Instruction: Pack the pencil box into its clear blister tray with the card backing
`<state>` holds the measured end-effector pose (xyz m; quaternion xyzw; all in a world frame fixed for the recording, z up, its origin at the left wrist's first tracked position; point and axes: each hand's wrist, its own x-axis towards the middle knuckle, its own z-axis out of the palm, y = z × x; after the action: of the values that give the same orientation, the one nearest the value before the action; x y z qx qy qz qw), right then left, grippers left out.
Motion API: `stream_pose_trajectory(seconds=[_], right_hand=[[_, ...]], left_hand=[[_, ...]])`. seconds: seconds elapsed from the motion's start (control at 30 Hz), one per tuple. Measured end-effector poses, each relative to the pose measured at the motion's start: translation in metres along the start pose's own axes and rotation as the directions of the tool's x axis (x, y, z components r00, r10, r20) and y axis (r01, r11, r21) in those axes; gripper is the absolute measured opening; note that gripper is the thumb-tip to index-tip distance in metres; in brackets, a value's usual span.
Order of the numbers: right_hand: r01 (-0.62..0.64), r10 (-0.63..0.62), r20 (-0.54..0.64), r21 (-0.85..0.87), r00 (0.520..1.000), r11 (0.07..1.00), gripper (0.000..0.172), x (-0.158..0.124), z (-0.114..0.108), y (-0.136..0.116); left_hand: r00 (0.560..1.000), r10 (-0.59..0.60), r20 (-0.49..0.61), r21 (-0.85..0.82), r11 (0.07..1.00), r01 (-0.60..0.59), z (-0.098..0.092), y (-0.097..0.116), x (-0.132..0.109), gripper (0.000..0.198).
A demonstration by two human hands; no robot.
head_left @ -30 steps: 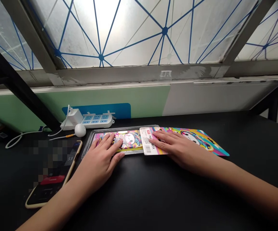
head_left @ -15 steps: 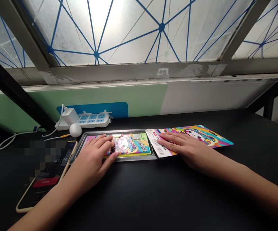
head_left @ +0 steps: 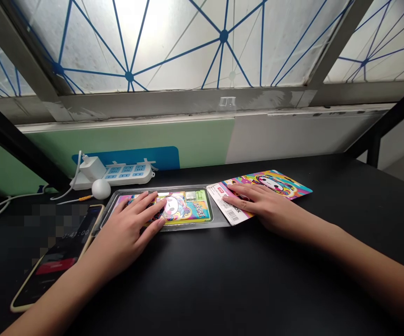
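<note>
A colourful pencil box (head_left: 182, 208), printed with a cartoon face and "SPORT", lies in a clear plastic tray (head_left: 219, 218) on the black desk. My left hand (head_left: 135, 214) rests on the left part of the box, fingers spread, and hides that end. To the right, a bright printed backing card (head_left: 286, 184) with a white barcode strip lies at a slant, its left end over the tray's right side. My right hand (head_left: 254, 203) lies on the card with fingers stretched out, covering its middle.
A phone (head_left: 60, 256) in a pale case lies at the left, partly behind my left forearm. Behind it are a white power strip (head_left: 128, 174) with a plugged-in adapter, a round white object (head_left: 101, 189) and cables. A wall and window close off the desk's back edge.
The card has turned, its far right end swinging away from me and to the left under my right hand. The whole view has shifted slightly. My left hand stays on the box.
</note>
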<state>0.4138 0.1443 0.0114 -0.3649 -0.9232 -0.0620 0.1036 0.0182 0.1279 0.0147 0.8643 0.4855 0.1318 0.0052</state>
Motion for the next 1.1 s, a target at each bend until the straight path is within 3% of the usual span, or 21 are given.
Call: stream_pose_trajectory(seconds=[0.1,0.27,0.47,0.8,1.1], right_hand=[[-0.011,0.011,-0.002,-0.050,1.000,0.999,0.059,0.002,0.003,-0.008],[-0.058,0.058,0.002,-0.082,0.998,0.995,0.065,0.004,0.008,-0.023],[-0.055,0.054,-0.010,-0.108,0.998,0.993,0.060,0.006,0.008,-0.028],[-0.036,0.035,-0.012,-0.083,0.999,0.996,0.061,0.005,0.005,-0.018],[0.061,-0.063,-0.050,-0.045,0.997,0.997,0.064,0.003,0.005,0.005]], left_hand=[[1.000,-0.016,-0.005,-0.016,1.000,0.016,0.001,0.001,-0.001,0.052],[1.000,-0.016,-0.018,0.003,1.000,0.016,0.002,0.002,-0.003,0.055],[1.000,0.009,0.000,0.055,0.998,-0.009,0.002,0.003,-0.005,0.059],[1.000,0.010,0.014,0.064,0.998,-0.011,-0.001,0.003,-0.005,0.061],[1.000,0.024,0.014,0.061,0.998,-0.025,-0.001,0.001,-0.005,0.059]])
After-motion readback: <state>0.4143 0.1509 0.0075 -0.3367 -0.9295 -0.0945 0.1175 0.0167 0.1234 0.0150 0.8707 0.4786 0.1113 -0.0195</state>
